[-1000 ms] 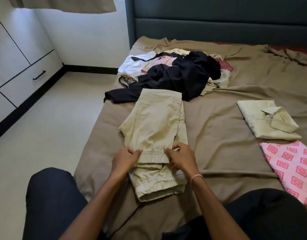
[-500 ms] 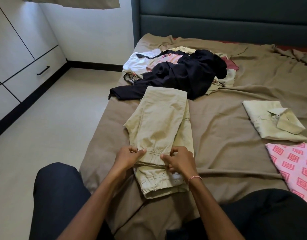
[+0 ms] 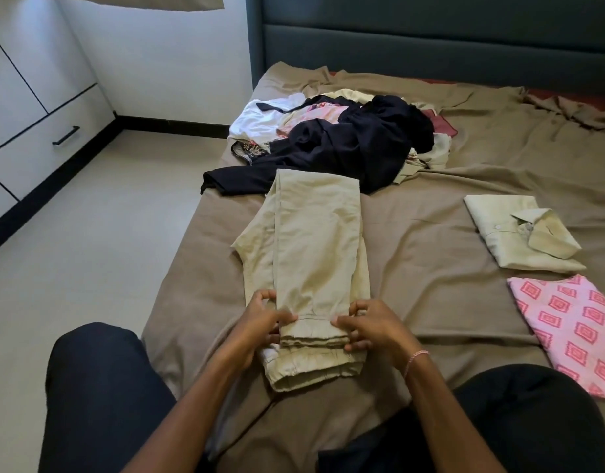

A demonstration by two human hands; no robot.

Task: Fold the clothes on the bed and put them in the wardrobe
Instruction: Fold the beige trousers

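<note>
Both hands have drawn the leg hems of the khaki cotton trousers point(image 3: 316, 240) nearer, so less of the elastic waistband shows below the hems than 1 second ago. The left hand point(image 3: 260, 324) pinches the left corner of the hems between thumb and curled fingers, and the right hand point(image 3: 372, 327) pinches the right corner the same way.

These trousers lie on the brown-sheeted bed point(image 3: 413, 302), doubled over once, with their long axis running straight away from the person, near to far. The fold at the far end touches the heap of unfolded dark and white clothes point(image 3: 355, 145). Each hand sits at the near end, level with the other, so neither is nearer; the cloth stretches away from them.

I judge the next move to be squaring the hems to the waistband, then carrying this near end far to halve the length again.

To the right, well apart, lie 2 finished pieces: a folded pale green collared shirt point(image 3: 509, 233) and, nearer, a folded pink diamond-print garment point(image 3: 573, 329). A white wardrobe point(image 3: 38, 145) stands at the far left, across the floor.
</note>
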